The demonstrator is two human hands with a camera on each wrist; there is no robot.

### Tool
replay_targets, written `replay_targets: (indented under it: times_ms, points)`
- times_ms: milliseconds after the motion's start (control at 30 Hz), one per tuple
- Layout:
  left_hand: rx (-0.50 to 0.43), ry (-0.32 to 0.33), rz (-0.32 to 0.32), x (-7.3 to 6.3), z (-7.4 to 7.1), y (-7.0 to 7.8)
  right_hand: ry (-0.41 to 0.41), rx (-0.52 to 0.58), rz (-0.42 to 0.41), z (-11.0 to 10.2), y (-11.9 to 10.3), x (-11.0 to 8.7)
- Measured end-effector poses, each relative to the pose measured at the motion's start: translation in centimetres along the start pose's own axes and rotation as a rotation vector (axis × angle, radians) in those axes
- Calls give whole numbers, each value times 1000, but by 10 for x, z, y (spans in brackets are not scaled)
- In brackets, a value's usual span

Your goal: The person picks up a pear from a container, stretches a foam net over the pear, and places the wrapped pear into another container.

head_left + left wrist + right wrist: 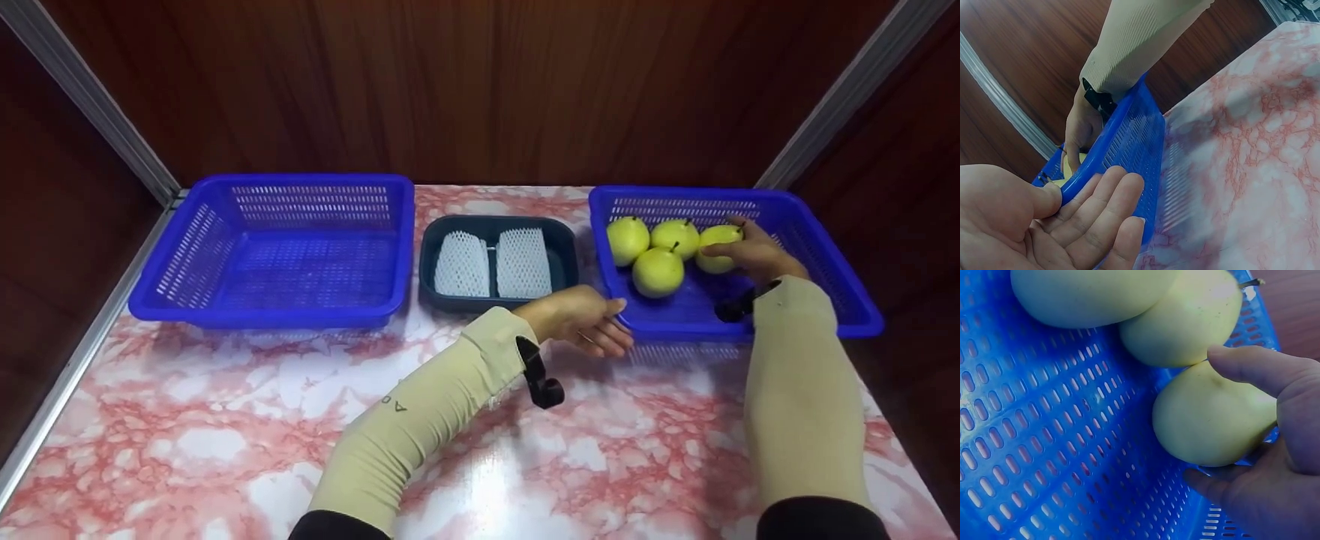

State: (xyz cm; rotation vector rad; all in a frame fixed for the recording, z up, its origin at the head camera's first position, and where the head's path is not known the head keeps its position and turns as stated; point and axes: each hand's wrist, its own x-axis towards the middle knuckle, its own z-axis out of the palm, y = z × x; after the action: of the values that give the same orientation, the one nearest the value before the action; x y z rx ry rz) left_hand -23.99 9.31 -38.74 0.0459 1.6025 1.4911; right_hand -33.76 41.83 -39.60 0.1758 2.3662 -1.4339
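Observation:
Several yellow-green pears lie in the right blue basket (705, 319). My right hand (761, 255) reaches over its near rim and holds the rightmost pear (718, 244). In the right wrist view, the thumb lies on top of that pear (1210, 419) and the fingers pass beneath and behind it. My left hand (585, 319) is at the near left corner of the same basket. The left wrist view shows the basket's rim (1092, 163) between its thumb and fingers. Other pears (658, 272) sit left of the held one.
A dark tray (499, 304) holding two white foam net sleeves (523, 262) stands between the baskets. Another blue basket (315, 270), with bare floor, sits at the left. Wood panels (480, 90) rise behind the marbled red-and-white tabletop (225, 450).

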Motion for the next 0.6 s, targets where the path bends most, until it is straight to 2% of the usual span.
replay_targets:
  times_ms: [467, 600]
  points:
    - [24, 6, 2, -1, 0, 1, 85, -84, 4, 2, 2, 2]
    - [45, -9, 4, -2, 0, 2, 98, -103, -8, 3, 3, 4]
